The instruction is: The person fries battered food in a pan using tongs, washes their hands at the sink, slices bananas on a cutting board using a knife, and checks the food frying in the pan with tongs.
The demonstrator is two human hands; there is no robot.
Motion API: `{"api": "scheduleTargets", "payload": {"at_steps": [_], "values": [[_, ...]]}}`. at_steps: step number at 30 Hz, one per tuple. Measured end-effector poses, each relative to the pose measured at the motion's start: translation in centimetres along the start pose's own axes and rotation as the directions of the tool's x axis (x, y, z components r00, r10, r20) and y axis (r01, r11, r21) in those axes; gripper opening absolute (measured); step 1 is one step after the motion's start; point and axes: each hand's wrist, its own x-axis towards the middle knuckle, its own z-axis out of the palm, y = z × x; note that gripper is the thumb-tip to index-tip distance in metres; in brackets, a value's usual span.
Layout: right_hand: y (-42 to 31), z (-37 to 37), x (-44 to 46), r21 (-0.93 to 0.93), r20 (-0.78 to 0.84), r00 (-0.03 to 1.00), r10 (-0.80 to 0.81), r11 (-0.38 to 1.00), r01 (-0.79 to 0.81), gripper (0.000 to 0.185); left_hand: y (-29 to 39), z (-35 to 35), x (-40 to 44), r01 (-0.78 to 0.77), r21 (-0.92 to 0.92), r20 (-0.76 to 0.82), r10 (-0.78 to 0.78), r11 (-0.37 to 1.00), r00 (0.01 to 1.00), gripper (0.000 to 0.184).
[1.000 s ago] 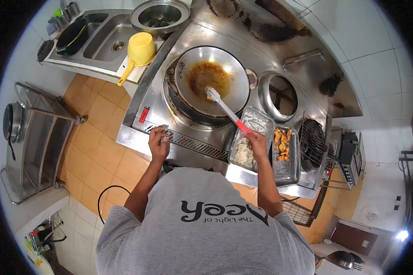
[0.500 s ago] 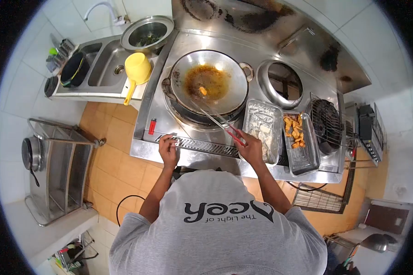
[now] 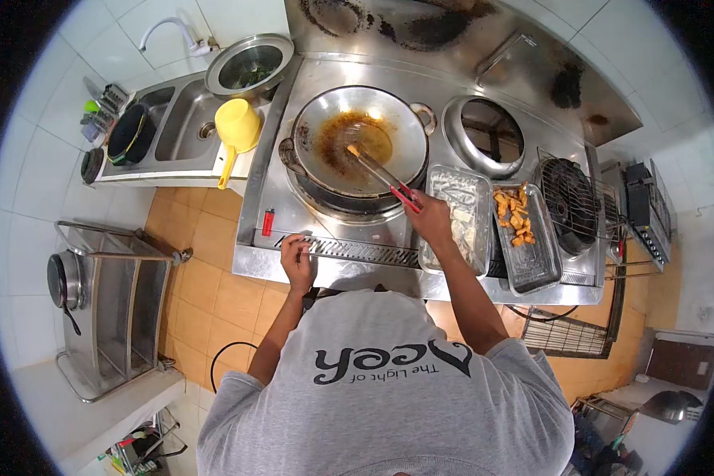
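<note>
My right hand (image 3: 431,222) is closed around the red handles of metal tongs (image 3: 378,170). The tongs reach down into a wide wok (image 3: 404,131), with their tips at a small golden fried piece (image 3: 352,149) in the oil; whether they grip it I cannot tell. Brown oil (image 3: 373,139) covers the wok's bottom. By the stove's front edge is my left hand (image 3: 297,263), fingers loosely curled and thumb apart, with nothing visible in it. A red lighter (image 3: 268,222) lies on the stove just beyond that hand.
Right of the wok stand a flour-dusted tray (image 3: 460,186) and a metal tray (image 3: 535,266) with several fried pieces (image 3: 516,214). Behind them is a metal ring (image 3: 456,131); a grill rack (image 3: 567,198) sits farther right. A yellow dipper (image 3: 238,123) stands beside the sink (image 3: 184,119).
My right hand has moved forward, bringing the tongs deeper into the wok, and their tips now meet the fried piece. My left hand stays by the front edge.
</note>
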Motion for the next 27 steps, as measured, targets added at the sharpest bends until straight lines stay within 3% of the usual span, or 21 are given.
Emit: {"api": "scheduleTargets", "payload": {"at_steps": [6, 9, 15, 18, 27], "values": [[-0.8, -0.1, -1.5, 0.047, -0.002, 0.999, -0.045, 0.998, 0.045, 0.032, -0.8, 0.1, 0.2, -0.075, -0.013, 0.003, 0.075, 0.997, 0.997, 0.013], [-0.6, 0.1, -2.9, -0.035, -0.082, 0.973, -0.217, 0.976, 0.215, 0.032, -0.9, 0.1, 0.3, -0.081, -0.008, 0.012, 0.081, 0.997, 0.997, 0.015], [-1.1, -0.7, -4.3, 0.026, 0.000, 0.988, -0.155, 0.988, 0.155, 0.037, -0.5, 0.2, 0.4, -0.084, -0.038, 0.027, 0.085, 0.996, 0.996, 0.018], [-0.6, -1.4, -4.8, 0.031, -0.048, 0.979, -0.200, 0.979, 0.201, 0.035, -0.3, 0.1, 0.3, -0.067, -0.050, 0.031, 0.068, 0.997, 0.997, 0.018], [0.2, -3.5, -5.4, -0.010, 0.015, 0.981, -0.194, 0.981, 0.194, 0.035, -0.2, 0.2, 0.4, -0.044, -0.036, 0.061, 0.046, 0.998, 0.997, 0.015]]}}
